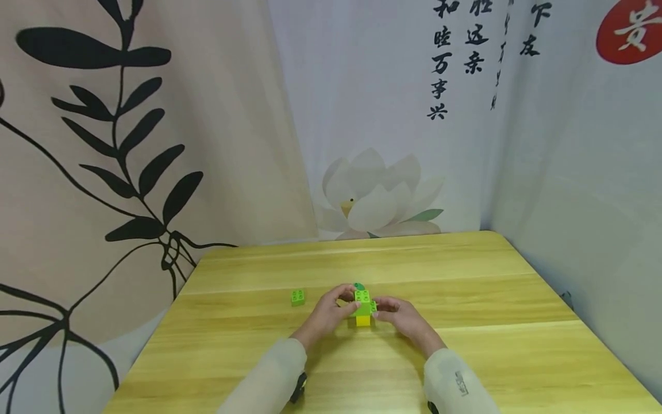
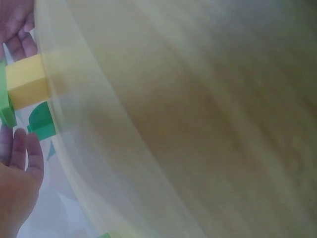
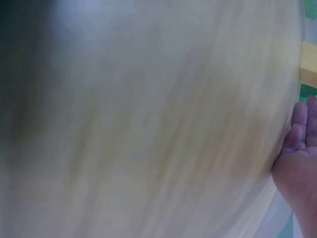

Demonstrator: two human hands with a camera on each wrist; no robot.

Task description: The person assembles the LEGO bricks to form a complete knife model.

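A small toy-brick build stands on the table, with light green bricks [image 1: 363, 296] on top and a yellow brick [image 1: 363, 321] at its bottom. Behind it shows a dark green curved brick [image 1: 359, 286], also seen in the left wrist view beside the yellow brick [image 2: 28, 83]. My left hand [image 1: 330, 309] grips the build from the left, thumb on its front and fingers behind. From the right, my right hand [image 1: 405, 317] pinches a light green brick [image 1: 373, 306] at the build's side. The right wrist view catches only part of the right hand [image 3: 299, 158] and the yellow brick [image 3: 309, 64].
A loose light green brick [image 1: 297, 297] lies on the wooden table [image 1: 248, 345], left of the hands. Behind the table hangs a printed curtain [image 1: 383, 132] with a lotus and writing, and a pale curtain [image 1: 584, 190] runs along the right side.
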